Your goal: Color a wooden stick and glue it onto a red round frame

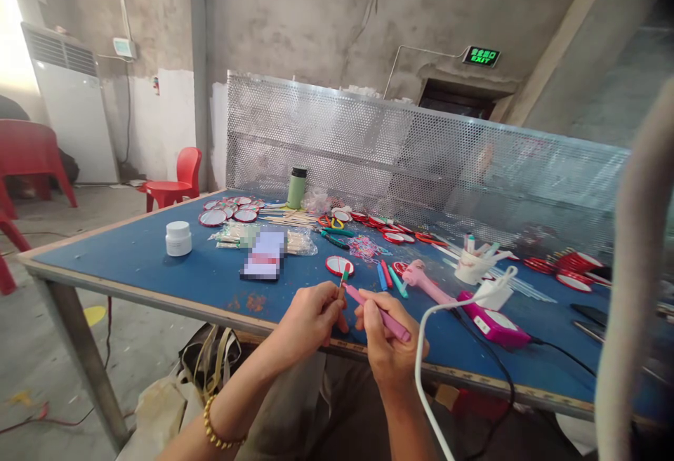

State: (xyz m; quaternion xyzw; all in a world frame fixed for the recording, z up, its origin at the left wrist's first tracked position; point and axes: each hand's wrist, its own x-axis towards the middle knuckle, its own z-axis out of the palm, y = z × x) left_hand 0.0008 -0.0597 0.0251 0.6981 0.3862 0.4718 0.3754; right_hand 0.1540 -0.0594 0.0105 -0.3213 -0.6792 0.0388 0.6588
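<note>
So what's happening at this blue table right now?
A person works at the blue table, both hands held above its near edge. The right hand grips a pink stick, its tip pointing toward the left hand, which pinches a thin green-tipped stick. Behind them lie red-rimmed round mirrors, colored sticks, a white jar, a green bottle and a pink device with cables.
</note>
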